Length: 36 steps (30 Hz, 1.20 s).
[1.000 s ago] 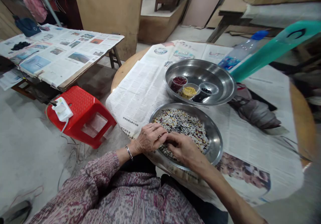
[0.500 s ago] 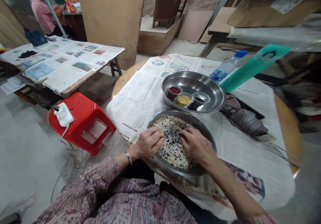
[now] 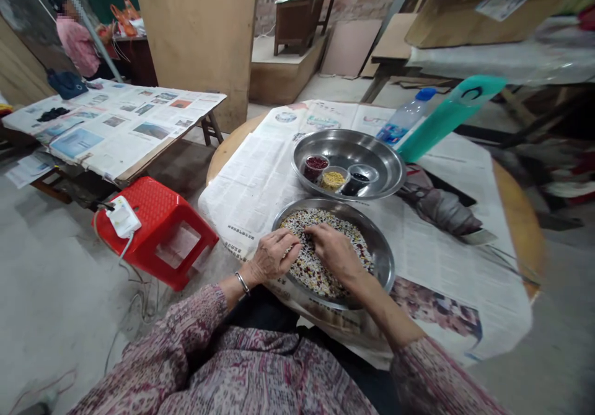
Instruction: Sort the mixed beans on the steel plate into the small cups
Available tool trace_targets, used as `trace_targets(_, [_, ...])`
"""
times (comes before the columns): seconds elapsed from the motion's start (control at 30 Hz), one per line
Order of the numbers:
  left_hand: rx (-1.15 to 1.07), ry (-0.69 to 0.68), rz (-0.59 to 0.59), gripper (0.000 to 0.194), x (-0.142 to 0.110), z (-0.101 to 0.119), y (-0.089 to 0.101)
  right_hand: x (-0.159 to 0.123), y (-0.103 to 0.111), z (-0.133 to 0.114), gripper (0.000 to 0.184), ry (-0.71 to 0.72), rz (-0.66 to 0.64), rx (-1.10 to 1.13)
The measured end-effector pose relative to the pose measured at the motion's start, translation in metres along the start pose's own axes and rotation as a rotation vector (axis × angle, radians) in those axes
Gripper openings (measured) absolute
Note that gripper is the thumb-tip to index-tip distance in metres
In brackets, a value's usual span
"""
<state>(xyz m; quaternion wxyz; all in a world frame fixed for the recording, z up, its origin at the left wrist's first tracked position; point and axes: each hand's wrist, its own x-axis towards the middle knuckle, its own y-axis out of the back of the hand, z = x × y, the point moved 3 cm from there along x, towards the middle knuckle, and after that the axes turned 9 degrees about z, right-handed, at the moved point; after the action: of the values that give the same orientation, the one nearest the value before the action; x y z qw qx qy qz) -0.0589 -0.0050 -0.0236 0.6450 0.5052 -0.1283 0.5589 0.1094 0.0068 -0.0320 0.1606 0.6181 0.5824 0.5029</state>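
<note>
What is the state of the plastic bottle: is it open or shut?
Shut: the blue cap sits on the neck of the plastic bottle. How tightly it is screwed, I cannot tell.

White, dark and yellow grains (image 3: 317, 274) are lying mixed under those right-hand fingers (image 3: 314, 231). Below them, a steel basin (image 3: 383, 259) is sitting flat.

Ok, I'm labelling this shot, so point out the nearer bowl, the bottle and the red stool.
Nearer bowl (image 3: 383, 262), head view: bare inner wall, right side.
Bottle (image 3: 405, 117), head view: middle of its side.
Red stool (image 3: 157, 209), head view: top of its seat.
</note>
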Motion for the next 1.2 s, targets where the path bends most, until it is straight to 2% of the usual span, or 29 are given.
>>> trace_targets(0.07, [-0.017, -0.004, 0.010, 0.020, 0.000, 0.000, 0.000, 0.011, 0.002, 0.012, 0.034, -0.041, 0.058, -0.028])
trace_targets(0.13, [-0.024, -0.009, 0.034, 0.018, 0.000, 0.000, 0.000, 0.016, 0.001, 0.013, 0.031, -0.036, 0.064, -0.028])
trace_targets(0.3, [-0.009, -0.021, 0.064, 0.016, -0.001, 0.000, 0.001, 0.009, -0.010, -0.020, 0.032, 0.194, -0.075, -0.022])
trace_targets(0.37, [-0.010, -0.024, 0.065, 0.015, -0.001, 0.000, 0.001, 0.002, -0.007, -0.022, 0.024, 0.260, -0.144, -0.042])
trace_targets(0.43, [-0.013, -0.027, 0.065, 0.014, 0.000, 0.000, 0.002, -0.003, 0.003, -0.009, 0.020, 0.233, -0.137, -0.098])
trace_targets(0.53, [-0.030, -0.027, 0.072, 0.014, 0.002, 0.001, 0.002, -0.010, 0.024, 0.022, 0.023, 0.049, 0.026, -0.240])
trace_targets(0.6, [-0.038, -0.021, 0.068, 0.014, 0.002, 0.001, 0.002, -0.018, 0.031, 0.034, 0.024, -0.043, 0.088, -0.283])
trace_targets(0.67, [-0.038, -0.010, 0.053, 0.014, 0.001, 0.001, 0.001, -0.027, 0.032, 0.029, 0.024, -0.056, 0.077, -0.235])
trace_targets(0.83, [-0.038, -0.018, -0.002, 0.009, 0.002, 0.004, 0.005, -0.050, 0.035, -0.013, 0.024, 0.019, -0.003, 0.014])
trace_targets(0.9, [0.001, -0.025, -0.089, 0.009, 0.006, 0.008, 0.008, -0.057, 0.044, -0.017, 0.023, -0.040, 0.066, 0.032])
trace_targets(1.0, [0.073, -0.072, -0.379, 0.008, 0.012, 0.014, 0.007, -0.065, 0.055, -0.009, 0.019, -0.183, 0.179, 0.030])
trace_targets(1.1, [0.059, -0.119, -0.713, 0.008, 0.015, 0.021, -0.002, -0.071, 0.051, -0.001, 0.016, -0.282, 0.204, 0.029])
trace_targets(1.2, [0.059, -0.197, -0.871, 0.008, 0.019, 0.024, -0.018, -0.074, 0.042, 0.000, 0.020, -0.361, 0.263, 0.005])
